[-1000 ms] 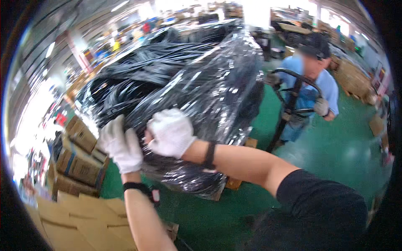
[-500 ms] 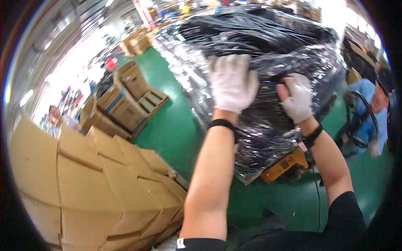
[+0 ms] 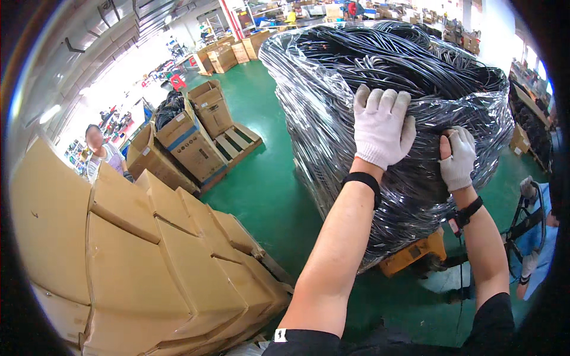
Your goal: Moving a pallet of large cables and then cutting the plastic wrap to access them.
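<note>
A large heap of black cables [image 3: 392, 65] stands in front of me, its sides wrapped in clear plastic film [image 3: 314, 113]. My left hand [image 3: 383, 127], in a white knit glove, presses flat against the film just below the upper cables, fingers stretched out. To its right, my right hand [image 3: 458, 157] rests against the same side with fingers curled in, seemingly gripping the film; its thumb is bare at the tip. Black bands circle both wrists. Beneath the load, part of a yellow-orange pallet truck [image 3: 412, 252] shows.
Stacked cardboard cartons [image 3: 136, 261] rise close on my left. Beyond them are open cartons [image 3: 190, 145] by a wooden pallet [image 3: 237, 145], and a person [image 3: 101, 151]. At the right edge, a co-worker in blue [image 3: 537, 237] has a gloved hand at a black looped handle [image 3: 541, 207]. The floor is green.
The view has shifted, so the wrapped load and both my hands sit farther right. My hands keep their places on the film. The co-worker at the right appears lower in the picture.
</note>
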`<state>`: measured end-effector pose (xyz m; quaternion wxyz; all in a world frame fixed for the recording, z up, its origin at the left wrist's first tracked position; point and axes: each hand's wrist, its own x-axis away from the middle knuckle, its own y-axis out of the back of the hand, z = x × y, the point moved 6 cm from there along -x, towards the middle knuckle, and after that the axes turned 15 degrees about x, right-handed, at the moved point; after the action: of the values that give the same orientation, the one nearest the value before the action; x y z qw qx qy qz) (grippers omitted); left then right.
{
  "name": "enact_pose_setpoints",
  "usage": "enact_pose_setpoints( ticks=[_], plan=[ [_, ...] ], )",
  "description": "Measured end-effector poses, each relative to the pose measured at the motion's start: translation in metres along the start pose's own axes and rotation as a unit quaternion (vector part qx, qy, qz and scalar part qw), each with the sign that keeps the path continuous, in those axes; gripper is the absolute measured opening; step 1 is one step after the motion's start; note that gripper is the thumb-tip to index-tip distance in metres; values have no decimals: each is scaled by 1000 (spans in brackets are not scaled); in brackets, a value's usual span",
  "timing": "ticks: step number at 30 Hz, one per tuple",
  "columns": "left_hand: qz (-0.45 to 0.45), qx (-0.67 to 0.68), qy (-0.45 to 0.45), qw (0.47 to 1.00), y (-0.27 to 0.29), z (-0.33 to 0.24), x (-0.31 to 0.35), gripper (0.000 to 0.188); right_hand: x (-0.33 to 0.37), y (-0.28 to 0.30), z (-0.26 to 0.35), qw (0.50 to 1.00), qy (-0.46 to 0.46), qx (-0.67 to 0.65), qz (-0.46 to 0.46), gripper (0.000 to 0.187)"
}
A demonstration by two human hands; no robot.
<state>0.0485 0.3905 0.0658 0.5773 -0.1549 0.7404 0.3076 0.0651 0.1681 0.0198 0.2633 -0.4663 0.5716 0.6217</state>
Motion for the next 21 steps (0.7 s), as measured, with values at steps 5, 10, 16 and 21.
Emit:
enact_pose_setpoints(
  ticks=[5, 10, 16, 21],
  plan=[
    [12, -7, 4, 1000, -1, 14, -3, 43, -9, -8, 8, 1000, -6, 9, -9, 23],
    [-1, -12, -7, 1000, -1, 23, -3, 42, -12, -10, 13, 1000, -6, 12, -13, 23],
    [0, -9, -16, 1000, 5, 33, -2, 42, -17, -15, 21, 1000, -3, 6, -8, 23],
    [13, -17, -9, 1000, 4, 42, -4, 43, -20, -21, 25, 999, 0, 17, -27, 23]
  ],
)
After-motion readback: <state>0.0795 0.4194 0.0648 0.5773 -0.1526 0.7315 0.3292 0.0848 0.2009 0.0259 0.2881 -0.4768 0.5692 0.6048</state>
